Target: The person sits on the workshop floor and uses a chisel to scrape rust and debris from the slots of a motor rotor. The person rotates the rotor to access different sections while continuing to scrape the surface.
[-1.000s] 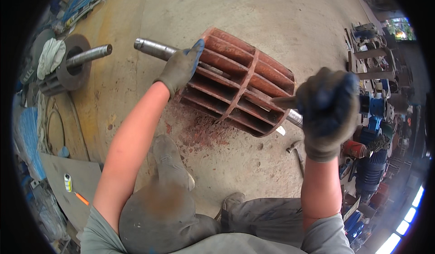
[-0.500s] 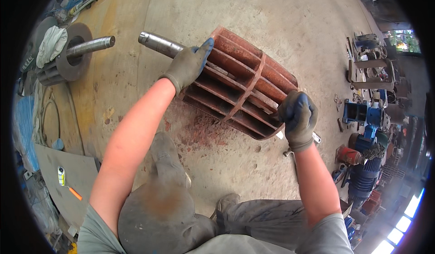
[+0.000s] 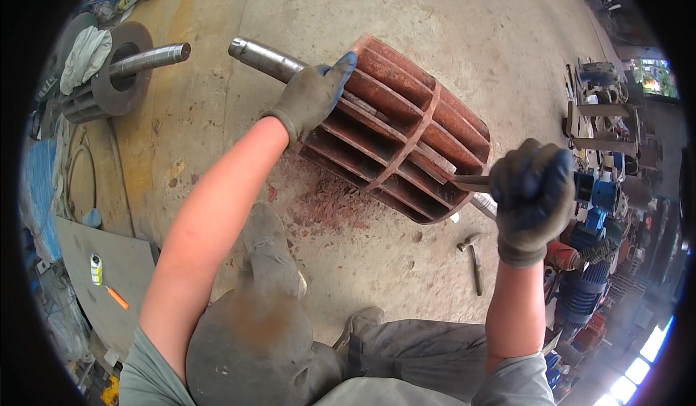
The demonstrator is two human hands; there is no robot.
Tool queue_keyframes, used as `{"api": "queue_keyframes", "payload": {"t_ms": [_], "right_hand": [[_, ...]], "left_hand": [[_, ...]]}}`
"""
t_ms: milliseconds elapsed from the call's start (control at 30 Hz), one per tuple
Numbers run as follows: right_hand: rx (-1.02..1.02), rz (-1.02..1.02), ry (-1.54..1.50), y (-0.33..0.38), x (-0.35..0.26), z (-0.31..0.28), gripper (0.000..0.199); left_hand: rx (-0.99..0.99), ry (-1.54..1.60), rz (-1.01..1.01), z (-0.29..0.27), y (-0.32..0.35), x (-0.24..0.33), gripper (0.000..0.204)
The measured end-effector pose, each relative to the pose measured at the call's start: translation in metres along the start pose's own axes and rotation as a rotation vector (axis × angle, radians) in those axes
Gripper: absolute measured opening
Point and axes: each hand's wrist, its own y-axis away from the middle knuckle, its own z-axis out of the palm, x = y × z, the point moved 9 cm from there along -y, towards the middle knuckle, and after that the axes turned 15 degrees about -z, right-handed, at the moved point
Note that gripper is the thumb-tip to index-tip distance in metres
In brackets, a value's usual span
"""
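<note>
Diagonally lying: ribbed drum (image 3: 416,138), long axis upper-left to lower-right.

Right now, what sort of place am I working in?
Likely a mechanical workshop: before you is a rusty ribbed drum on a steel shaft, a hammer lies on the floor, and a blue motor sits among machine parts.

The head fisheye looks steeply down on the finned drum (image 3: 407,143).
</note>
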Motion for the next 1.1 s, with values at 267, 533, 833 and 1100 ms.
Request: {"api": "queue_keyframes", "payload": {"t_ms": [267,533,833,1100], "right_hand": [[0.225,0.139,0.061,0.008,0.024,-0.025,0.048],[0.085,0.235,0.411,-0.012,0.019,0.003,0.053],[-0.003,0.183,0.420,-0.021,0.017,0.012,0.046],[0.009,0.277,0.455,-0.005,0.027,0.012,0.041]], "left_hand": [[0.083,0.036,0.058,-0.002,0.000,0.002,0.097],[0.079,0.087,0.072,-0.002,0.001,0.003,0.093],[0.084,0.084,0.092,-0.003,0.000,0.001,0.093],[0.079,0.099,0.124,-0.003,0.008,-0.001,0.091]]}}
